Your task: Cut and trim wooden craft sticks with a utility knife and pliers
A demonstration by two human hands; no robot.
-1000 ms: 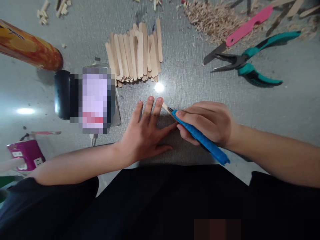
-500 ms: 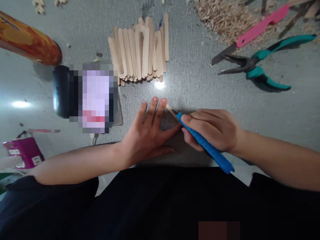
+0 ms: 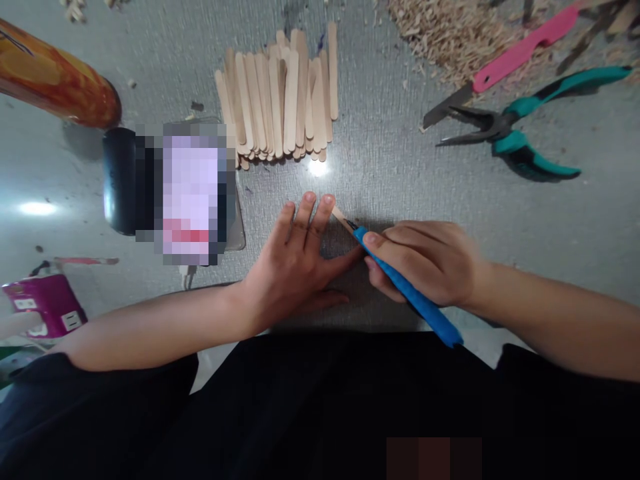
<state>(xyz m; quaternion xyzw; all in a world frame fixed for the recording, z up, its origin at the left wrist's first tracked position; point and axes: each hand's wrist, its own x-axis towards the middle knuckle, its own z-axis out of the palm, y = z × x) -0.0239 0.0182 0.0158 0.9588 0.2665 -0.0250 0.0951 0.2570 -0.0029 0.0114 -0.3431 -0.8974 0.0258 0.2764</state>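
Note:
My left hand (image 3: 297,263) lies flat on the grey tabletop with its fingers spread. Its fingertips touch a single wooden craft stick (image 3: 341,215), most of which is hidden by the hands. In my right hand (image 3: 433,260) I grip a pen-like tool with a blue wrapped handle (image 3: 415,290), held slantwise. The tool's thin dark tip meets the stick just right of my left fingers; its exact kind I cannot make out. Above my left hand, a stack of wooden craft sticks (image 3: 270,100) lies side by side.
Pliers with teal handles (image 3: 520,127) and a pink-handled saw (image 3: 525,53) lie at upper right, by a heap of wood shavings (image 3: 450,33). To the left are a blurred-out phone (image 3: 193,193), a black case (image 3: 120,183), an orange can (image 3: 55,73) and a purple power strip (image 3: 50,307).
The tool in my right hand has shifted slightly, its back end a little to the left. My left hand stays in place; the whole view has moved slightly.

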